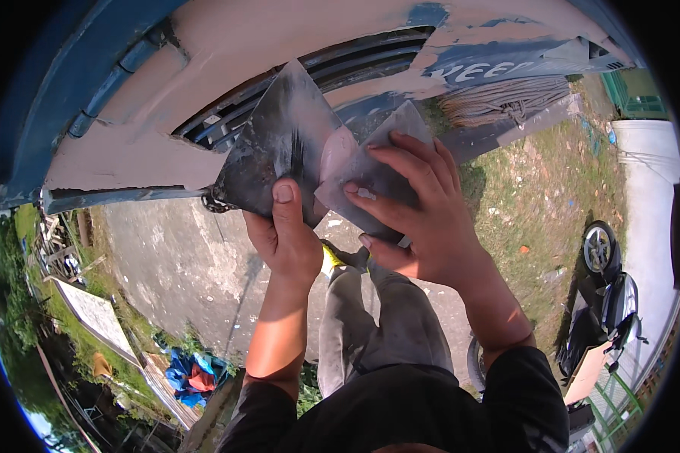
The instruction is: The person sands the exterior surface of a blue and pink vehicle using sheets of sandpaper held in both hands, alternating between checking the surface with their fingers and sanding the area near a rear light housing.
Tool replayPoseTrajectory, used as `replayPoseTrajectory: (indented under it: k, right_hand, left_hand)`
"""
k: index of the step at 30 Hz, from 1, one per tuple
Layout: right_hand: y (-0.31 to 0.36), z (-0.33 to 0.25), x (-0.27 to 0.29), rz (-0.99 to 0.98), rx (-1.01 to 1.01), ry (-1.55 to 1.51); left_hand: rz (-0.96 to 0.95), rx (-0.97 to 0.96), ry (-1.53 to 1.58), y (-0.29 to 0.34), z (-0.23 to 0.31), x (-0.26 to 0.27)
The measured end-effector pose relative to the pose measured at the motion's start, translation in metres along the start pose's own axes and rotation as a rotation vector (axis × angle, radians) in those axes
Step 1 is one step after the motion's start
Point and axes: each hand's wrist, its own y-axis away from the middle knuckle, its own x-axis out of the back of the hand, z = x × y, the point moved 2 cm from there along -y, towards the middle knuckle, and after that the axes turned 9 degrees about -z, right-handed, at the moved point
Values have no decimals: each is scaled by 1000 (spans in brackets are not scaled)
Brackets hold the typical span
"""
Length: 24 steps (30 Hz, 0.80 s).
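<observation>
The left hand (283, 241) grips a broad scraper blade (279, 143) from below, and the right hand (423, 219) lies on a smaller blade (374, 177) overlapping its right edge. Both blades sit before the filler-patched vehicle body (204, 83) above. A motorbike (604, 302) stands on the ground at far right.

One sign only: pale painted lettering (482, 71) on a dark blue panel of the vehicle body (128, 143), upper right near the grille opening, partly covered by pinkish filler; no packages, labels or screens visible.
</observation>
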Motion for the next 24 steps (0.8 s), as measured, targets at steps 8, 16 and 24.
replayPoseTrajectory:
  k: [8, 16, 24]
  right_hand:
    - [-11, 49, -6, 219, -104, 52]
    - [-63, 90, 11, 670, -14, 272]
    - [-89, 105, 17, 783, 57, 441]
  left_hand:
    - [93, -240, -578, 22, -23, 67]
    - [48, 206, -41, 54, -55, 38]
    - [-152, 262, -318, 71, -90, 76]
